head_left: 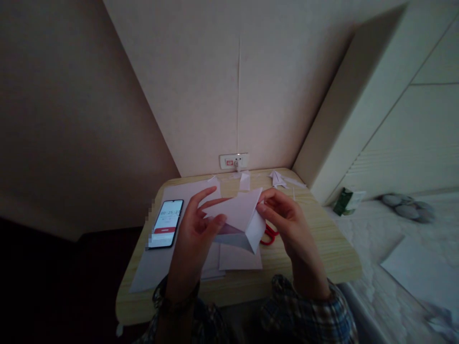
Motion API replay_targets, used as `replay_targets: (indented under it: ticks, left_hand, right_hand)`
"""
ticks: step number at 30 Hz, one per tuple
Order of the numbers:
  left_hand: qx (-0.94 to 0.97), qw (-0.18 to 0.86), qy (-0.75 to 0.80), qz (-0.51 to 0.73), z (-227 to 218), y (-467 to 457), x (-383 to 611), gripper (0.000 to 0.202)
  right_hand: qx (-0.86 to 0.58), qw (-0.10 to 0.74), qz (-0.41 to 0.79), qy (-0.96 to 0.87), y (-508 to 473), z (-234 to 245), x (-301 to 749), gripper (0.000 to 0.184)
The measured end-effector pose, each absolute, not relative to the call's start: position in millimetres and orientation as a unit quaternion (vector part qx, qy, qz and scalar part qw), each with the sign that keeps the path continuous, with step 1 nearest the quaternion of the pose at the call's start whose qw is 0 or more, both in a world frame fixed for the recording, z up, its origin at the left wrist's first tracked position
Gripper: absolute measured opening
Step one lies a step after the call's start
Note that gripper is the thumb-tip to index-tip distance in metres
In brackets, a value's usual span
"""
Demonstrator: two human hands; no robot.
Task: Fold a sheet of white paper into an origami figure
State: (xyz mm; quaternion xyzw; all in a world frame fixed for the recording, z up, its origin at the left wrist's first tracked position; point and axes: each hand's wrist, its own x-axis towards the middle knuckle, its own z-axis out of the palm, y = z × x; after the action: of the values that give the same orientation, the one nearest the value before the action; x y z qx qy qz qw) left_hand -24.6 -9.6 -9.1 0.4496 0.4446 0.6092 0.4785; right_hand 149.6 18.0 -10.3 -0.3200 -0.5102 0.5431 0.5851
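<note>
A folded sheet of white paper (234,212) is held up over the small table, with several creased flaps standing at angles. My left hand (199,220) grips its left side, the thumb lying on the front and the fingers behind. At the upper right corner, my right hand (281,210) pinches the paper's edge between thumb and fingers. Below the folded paper lie flat white sheets (240,260). Red-handled scissors (268,235) show partly behind the paper, near my right hand; their blades are hidden.
A phone (168,223) with a running timer lies on paper at the left of the wooden table (330,258). Paper scraps and a small folded paper piece (277,179) are along the back edge. A wall socket (234,161) sits behind; a bed (380,234) is at right.
</note>
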Motion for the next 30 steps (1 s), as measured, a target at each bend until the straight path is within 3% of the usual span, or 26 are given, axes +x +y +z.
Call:
replay_targets:
  ticks: [5,13,18,23,26,30]
  left_hand:
    - [0.429,0.522,0.405,0.616,-8.0,-7.9,-22.3,0.05]
    - [0.402,0.607,0.41,0.55,-6.5,-13.1,-19.1,0.068]
    - [0.449,0.562,0.44,0.538,-10.5,-11.5,-23.2,0.051]
    - [0.441,0.507,0.475,0.568,-5.1,-11.4,-19.3,0.057]
    - [0.458,0.496,0.478,0.562,-2.1,-13.6,-17.8,0.058]
    - [0.519,0.502,0.466,0.511,-3.7,-16.3,-22.5,0.064]
  right_hand:
    - [-0.318,0.602,0.534,-0.501,20.4,-13.0,149.3,0.012]
    - [-0.322,0.631,0.497,-0.501,18.6,-13.7,146.0,0.019]
    - [-0.36,0.613,0.459,-0.533,18.1,-12.3,146.6,0.034]
    - [-0.392,0.613,0.394,-0.562,18.4,-14.7,151.5,0.022]
    - [-0.397,0.612,0.366,-0.578,17.1,-15.1,155.4,0.027]
    - [-0.402,0.51,0.401,-0.646,16.7,-12.3,159.2,0.031]
